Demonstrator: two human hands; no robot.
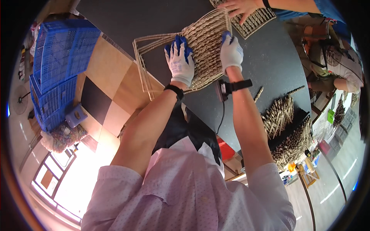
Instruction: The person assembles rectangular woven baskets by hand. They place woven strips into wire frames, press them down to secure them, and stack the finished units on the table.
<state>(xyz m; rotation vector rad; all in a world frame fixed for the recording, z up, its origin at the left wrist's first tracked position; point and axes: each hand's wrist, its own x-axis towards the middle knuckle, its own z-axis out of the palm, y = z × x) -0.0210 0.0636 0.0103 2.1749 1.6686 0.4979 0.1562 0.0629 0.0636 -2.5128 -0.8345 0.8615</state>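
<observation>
A tan panel of twisted, woven fibre [207, 46] lies at a slant on the dark table, joined to or overlapping bare, thin frame loops [142, 71] at its left. My left hand [180, 63], in a white glove with blue fingers, rests on the left side of the weave with its fingers spread. On the panel's right edge, my right hand [232, 54] is closed in a matching glove, its thumb side against the rim. What lies under its fingers is hidden. Both wrists wear dark bands.
Across the dark table [269, 65], another person's hand [243, 7] lies on a second woven panel [254, 21]. Bundles of twisted fibre strands [281, 117] sit by my right forearm. Blue plastic crates [61, 50] stand at far left. A dark cable [222, 119] hangs by the table edge.
</observation>
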